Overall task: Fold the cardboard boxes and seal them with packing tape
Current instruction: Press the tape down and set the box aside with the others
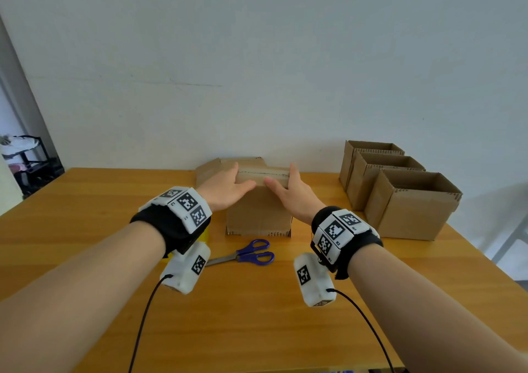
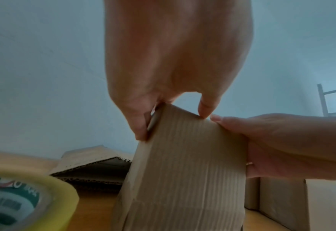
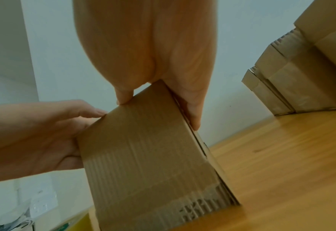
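Note:
A brown cardboard box [image 1: 258, 210] stands on the wooden table [image 1: 257, 301], its top flaps folded down to a seam. My left hand [image 1: 238, 180] has straight fingers against the box's upper left side, and its thumb rests on the top front edge. My right hand [image 1: 285, 184] mirrors it on the upper right side. In the left wrist view the left fingers [image 2: 141, 132] reach down the side of the box [image 2: 182, 171]. The right wrist view shows the right fingers [image 3: 192, 118] along the box [image 3: 153, 156]. A yellow tape roll [image 2: 24, 203] lies left of the box.
Blue-handled scissors [image 1: 245, 254] lie in front of the box. Three open-topped boxes [image 1: 411, 201] stand in a row at the right. Flat cardboard [image 1: 211, 167] lies behind the box by the wall. The table's right edge runs close to the row of boxes.

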